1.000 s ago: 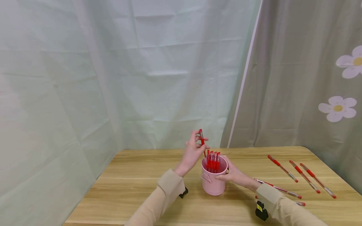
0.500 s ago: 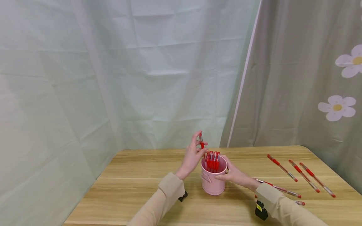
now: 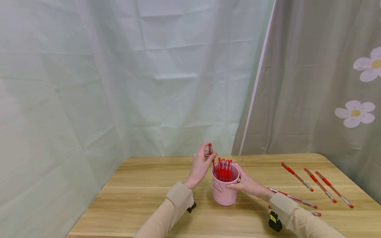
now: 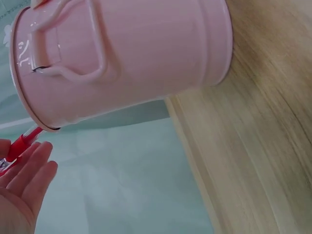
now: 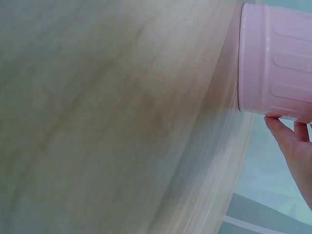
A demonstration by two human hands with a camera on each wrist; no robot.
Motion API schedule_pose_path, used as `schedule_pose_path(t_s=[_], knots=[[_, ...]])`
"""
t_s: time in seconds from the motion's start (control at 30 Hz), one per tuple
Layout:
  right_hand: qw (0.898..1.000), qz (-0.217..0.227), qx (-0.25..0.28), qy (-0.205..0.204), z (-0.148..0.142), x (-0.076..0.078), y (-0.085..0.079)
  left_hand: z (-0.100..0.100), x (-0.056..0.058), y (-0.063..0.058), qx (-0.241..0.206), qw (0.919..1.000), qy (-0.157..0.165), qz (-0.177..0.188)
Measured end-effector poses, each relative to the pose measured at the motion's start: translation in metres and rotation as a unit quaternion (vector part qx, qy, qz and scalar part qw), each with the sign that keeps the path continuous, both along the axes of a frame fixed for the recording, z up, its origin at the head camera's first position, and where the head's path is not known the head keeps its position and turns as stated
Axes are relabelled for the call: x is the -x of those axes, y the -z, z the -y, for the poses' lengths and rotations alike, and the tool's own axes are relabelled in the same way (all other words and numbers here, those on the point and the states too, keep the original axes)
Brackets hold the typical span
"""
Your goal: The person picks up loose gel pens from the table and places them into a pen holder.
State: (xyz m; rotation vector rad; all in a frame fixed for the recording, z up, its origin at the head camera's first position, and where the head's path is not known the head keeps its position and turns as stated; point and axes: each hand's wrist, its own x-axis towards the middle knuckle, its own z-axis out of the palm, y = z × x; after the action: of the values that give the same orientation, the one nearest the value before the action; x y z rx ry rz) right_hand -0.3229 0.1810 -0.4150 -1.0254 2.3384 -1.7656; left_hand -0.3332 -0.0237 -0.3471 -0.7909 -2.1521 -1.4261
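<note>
Pens [image 3: 320, 185] lie on the surface [image 3: 134, 205], one pen [image 3: 316, 214] mostly hidden by the right sleeve [image 3: 297, 213]; left hand [image 3: 200, 165] pinches another pen [image 3: 211, 150], right hand [image 3: 248, 182] grips a bucket [image 3: 224, 196].

Table [image 3: 143, 198]: light wood with streaked brown grain, its far right corner rounded.
Pale curtain [image 3: 178, 82]: greenish white, hung beyond the far edge and down the left side, creased in a loose grid.
Grey curtain [image 3: 303, 82]: darker, on the right, falling in soft upright folds.
White strip [image 3: 256, 82]: a thin slanting line between the two curtains, leaning right towards its top.
Upper flower [image 3: 370, 64]: white petals, yellow centre, cut by the right edge of the head view.
Lower flower [image 3: 355, 114]: same colours, shown whole.
Small dark marks [image 4: 10, 13]: perhaps lettering, too blurred to read.
</note>
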Motion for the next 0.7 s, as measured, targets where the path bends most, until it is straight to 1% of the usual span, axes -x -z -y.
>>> schedule_pose_path(t_s=[0.2,0.33,0.57,0.7], knots=[[1.0,0.0,0.003,-0.003,0.0,0.001,0.0,0.001,0.002,0.006,0.029,0.9989,-0.037,0.008],[1.0,0.0,0.003,-0.004,-0.001,0.002,0.0,0.001,0.002,0.009,0.048,0.9975,-0.046,0.024],[1.0,0.005,0.003,-0.005,0.0,0.001,0.0,0.0,0.002,0.013,0.067,0.9969,-0.032,0.027],[1.0,0.001,0.002,-0.006,0.0,0.001,0.0,-0.001,0.003,0.017,0.079,0.996,-0.024,0.036]])
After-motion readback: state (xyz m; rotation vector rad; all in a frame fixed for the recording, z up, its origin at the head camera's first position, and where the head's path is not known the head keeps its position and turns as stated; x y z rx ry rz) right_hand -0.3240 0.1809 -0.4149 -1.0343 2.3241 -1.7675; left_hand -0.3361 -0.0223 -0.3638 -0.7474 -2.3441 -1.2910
